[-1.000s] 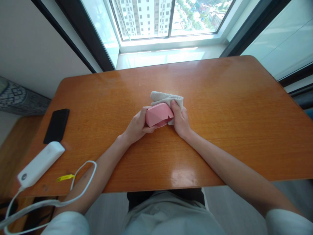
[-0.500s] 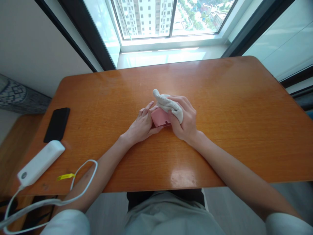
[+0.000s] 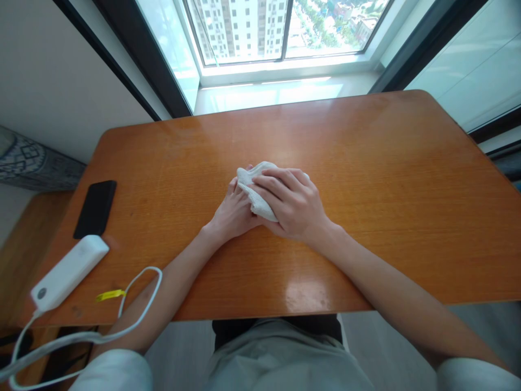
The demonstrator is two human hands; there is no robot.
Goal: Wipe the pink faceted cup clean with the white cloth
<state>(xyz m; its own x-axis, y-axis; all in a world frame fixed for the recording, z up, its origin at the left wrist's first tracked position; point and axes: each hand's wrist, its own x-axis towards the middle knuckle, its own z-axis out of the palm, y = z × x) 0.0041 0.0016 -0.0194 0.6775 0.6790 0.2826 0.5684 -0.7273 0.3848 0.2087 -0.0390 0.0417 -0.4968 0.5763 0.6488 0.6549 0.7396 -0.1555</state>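
Note:
A white cloth (image 3: 259,178) lies bunched under my right hand (image 3: 295,203), whose fingers press over it from the right side. My left hand (image 3: 238,209) is just left of the cloth, its fingertips and thumb partly covered by it. The small pink box-like object that my left hand steadied half a second ago is now hidden beneath the cloth and my hands. Both hands meet above the middle of the wooden table (image 3: 366,163).
On the table's left side lie a black phone (image 3: 95,209) and a white power strip (image 3: 70,272). Its white cable (image 3: 157,293), with a yellow tag (image 3: 110,295), loops over my left forearm. A window (image 3: 285,32) stands beyond the far edge.
My right hand has moved the cloth left and toward me, spreading it over the pink object, which is now out of sight. My left hand has stayed almost in place.

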